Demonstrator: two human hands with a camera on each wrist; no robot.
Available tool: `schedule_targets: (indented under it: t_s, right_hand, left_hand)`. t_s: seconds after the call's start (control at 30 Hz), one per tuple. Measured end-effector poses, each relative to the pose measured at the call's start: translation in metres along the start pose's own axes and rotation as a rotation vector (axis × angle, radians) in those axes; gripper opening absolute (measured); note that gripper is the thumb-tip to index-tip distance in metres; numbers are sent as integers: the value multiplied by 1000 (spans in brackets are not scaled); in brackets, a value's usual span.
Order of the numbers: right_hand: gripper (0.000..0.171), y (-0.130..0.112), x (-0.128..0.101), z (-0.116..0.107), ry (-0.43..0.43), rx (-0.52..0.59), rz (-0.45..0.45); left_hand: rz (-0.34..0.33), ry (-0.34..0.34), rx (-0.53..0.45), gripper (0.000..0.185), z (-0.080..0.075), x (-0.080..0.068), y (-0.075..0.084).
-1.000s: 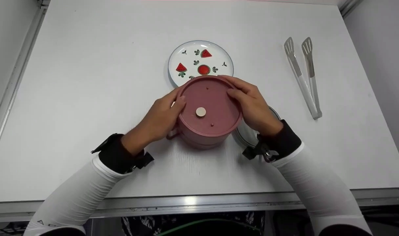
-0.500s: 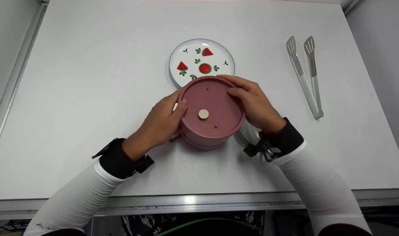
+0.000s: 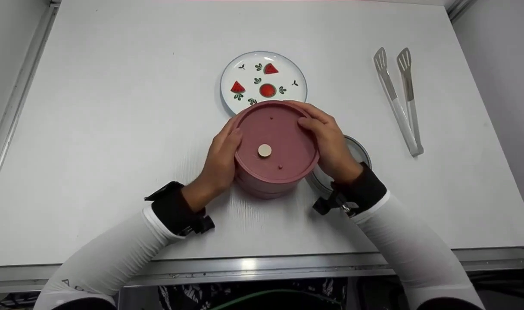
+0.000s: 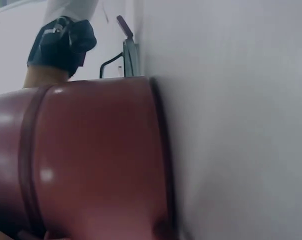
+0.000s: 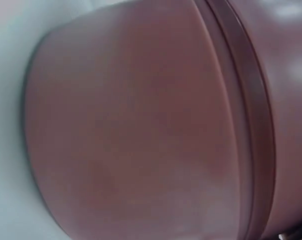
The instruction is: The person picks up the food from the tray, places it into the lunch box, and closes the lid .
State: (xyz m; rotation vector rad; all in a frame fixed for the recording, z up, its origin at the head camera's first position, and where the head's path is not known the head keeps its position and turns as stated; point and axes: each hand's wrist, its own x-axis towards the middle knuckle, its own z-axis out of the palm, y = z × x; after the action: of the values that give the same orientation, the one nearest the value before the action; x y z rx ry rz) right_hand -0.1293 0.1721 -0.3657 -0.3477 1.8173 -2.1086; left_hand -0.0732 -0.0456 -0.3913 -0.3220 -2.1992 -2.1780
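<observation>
A round dusky-pink lunch pot (image 3: 270,189) stands on the white table, its lid (image 3: 283,140) on top with a small cream knob off centre. My left hand (image 3: 221,159) grips its left side, thumb on the lid's rim, fingers hidden behind the wall. On the right side my right hand (image 3: 331,142) holds it the same way, thumb over the rim. The left wrist view shows the pot wall (image 4: 101,160) with a groove near its top; the right wrist view is filled by the same wall (image 5: 136,125).
Behind the pot lies a white plate (image 3: 283,71) with watermelon pictures, its front edge covered. A round grey-rimmed glass piece (image 3: 360,150) lies under the right wrist. Metal tongs (image 3: 402,116) with pale handles lie far right. A metal rail (image 3: 249,263) edges the table's front.
My left hand and wrist have swung right, closer against the pot, and the loop at its left side is now hidden. The right wrist has shifted slightly left, uncovering more of the glass piece.
</observation>
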Motion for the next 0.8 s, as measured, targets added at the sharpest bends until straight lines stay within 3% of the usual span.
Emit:
schedule_targets:
  t_s: [0.17, 0.27, 0.43, 0.5, 0.8]
  right_hand:
    - [43, 7, -3, 3, -55, -79, -46]
    - [50, 13, -2, -1, -93, -74, -45]
    - [62, 28, -2, -1, -38, 52, -15]
    - [60, 32, -2, 2, -12, 90, -5]
    - [51, 32, -5, 15, 29, 269, 79]
  left_hand:
    - [49, 0, 11, 55, -13, 9, -7]
    - [34, -19, -40, 58, -20, 12, -12]
    - [-84, 10, -182, 68, -22, 9, -20]
    - [-110, 27, -180, 69, -21, 8, -23]
    - [-88, 82, -100, 54, -21, 10, -24]
